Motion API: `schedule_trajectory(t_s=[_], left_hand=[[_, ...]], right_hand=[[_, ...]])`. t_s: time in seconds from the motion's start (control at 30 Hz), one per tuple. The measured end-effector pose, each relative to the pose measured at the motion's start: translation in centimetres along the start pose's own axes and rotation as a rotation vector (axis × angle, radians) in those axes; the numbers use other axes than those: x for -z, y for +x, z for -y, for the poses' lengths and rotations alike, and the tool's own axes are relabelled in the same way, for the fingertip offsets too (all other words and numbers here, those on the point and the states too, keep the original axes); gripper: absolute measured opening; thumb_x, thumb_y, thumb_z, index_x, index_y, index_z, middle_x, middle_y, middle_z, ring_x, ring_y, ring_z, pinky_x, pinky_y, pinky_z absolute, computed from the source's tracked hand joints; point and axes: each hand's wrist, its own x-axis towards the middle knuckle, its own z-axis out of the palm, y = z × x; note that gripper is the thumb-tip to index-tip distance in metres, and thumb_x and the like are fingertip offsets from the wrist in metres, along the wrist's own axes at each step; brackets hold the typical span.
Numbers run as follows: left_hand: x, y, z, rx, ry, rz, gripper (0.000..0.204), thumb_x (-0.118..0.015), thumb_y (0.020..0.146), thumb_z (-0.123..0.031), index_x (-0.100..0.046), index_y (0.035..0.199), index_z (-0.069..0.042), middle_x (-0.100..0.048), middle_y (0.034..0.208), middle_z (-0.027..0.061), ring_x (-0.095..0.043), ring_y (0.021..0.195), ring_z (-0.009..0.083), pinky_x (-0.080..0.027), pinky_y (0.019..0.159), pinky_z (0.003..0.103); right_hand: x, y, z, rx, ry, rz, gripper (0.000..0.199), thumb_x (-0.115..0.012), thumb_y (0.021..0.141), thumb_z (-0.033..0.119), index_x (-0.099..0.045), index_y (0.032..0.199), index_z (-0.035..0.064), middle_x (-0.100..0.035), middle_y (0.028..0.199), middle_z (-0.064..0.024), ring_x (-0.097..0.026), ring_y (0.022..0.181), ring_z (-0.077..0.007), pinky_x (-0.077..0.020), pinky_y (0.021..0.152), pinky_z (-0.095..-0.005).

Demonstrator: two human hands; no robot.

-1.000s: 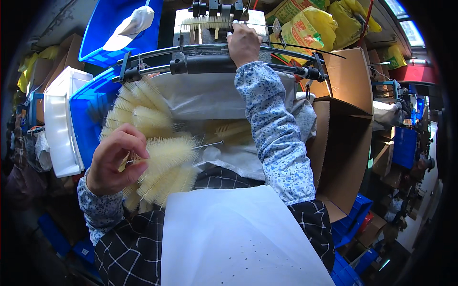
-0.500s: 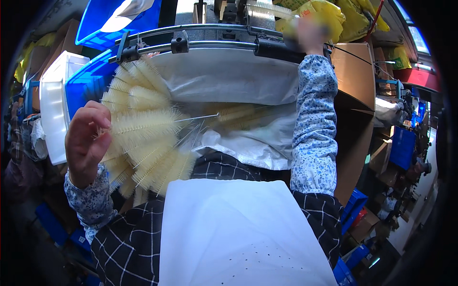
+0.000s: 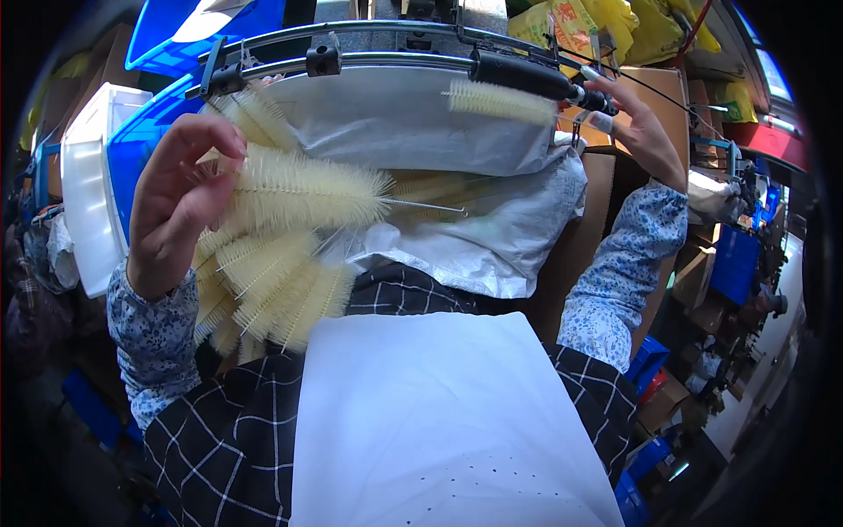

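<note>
My left hand [image 3: 189, 198] pinches the bristle end of a cream bottle brush [image 3: 307, 189] between thumb and fingertips. The brush's bare twisted-wire stem, hooked at its tip, points right. Beneath it, several similar brushes [image 3: 263, 281] fan out over the left of my lap. My right hand [image 3: 637, 127] is beside the black chuck [image 3: 600, 100] at the rail's right end, one finger wrapped in white. A narrower cream brush [image 3: 500, 102] extends left from that hand, its wire running to the fingers; their exact grip on it is partly hidden.
Twin metal rails [image 3: 386, 60] with a black cylindrical housing [image 3: 518, 73] cross ahead of me. A white sheet [image 3: 395, 119] hangs below them, more brushes lying in its fold. Blue bins [image 3: 132, 145] stand left, a cardboard box [image 3: 654, 88] right, and yellow bags [image 3: 571, 26] behind.
My right hand has moved right and nearer, bringing the narrow brush from beyond the rails to in front of the housing. The left hand and its brush have shifted slightly right and up.
</note>
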Motion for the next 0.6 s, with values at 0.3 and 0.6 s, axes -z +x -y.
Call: schedule_trajectory(t_s=[0.3, 0.6], left_hand=[[-6.2, 1.9, 0.9, 0.034, -0.008, 0.059, 0.025, -0.044, 0.086, 0.001, -0.042, 0.111, -0.003, -0.044, 0.107, 0.0077, -0.05, 0.089, 0.0127, -0.045, 0.075, 0.026], [-2.6, -4.7, 5.3, 0.247, 1.043, 0.336, 0.039, -0.056, 0.077, -0.008, -0.045, 0.115, -0.004, -0.053, 0.104, 0.0147, -0.051, 0.097, 0.0313, -0.039, 0.086, 0.038]], right_hand=[[-16.4, 1.4, 12.9, 0.022, 1.148, 0.501, 0.035, -0.048, 0.091, 0.031, -0.049, 0.112, 0.0022, -0.057, 0.087, -0.0045, -0.052, 0.082, -0.0087, -0.0455, 0.072, -0.0241], [-9.2, 12.8, -1.1, -0.011, -0.584, -0.678, 0.025, -0.055, 0.081, 0.023, -0.061, 0.105, 0.0226, -0.061, 0.087, -0.0055, -0.054, 0.082, -0.0267, -0.0421, 0.074, -0.0384]])
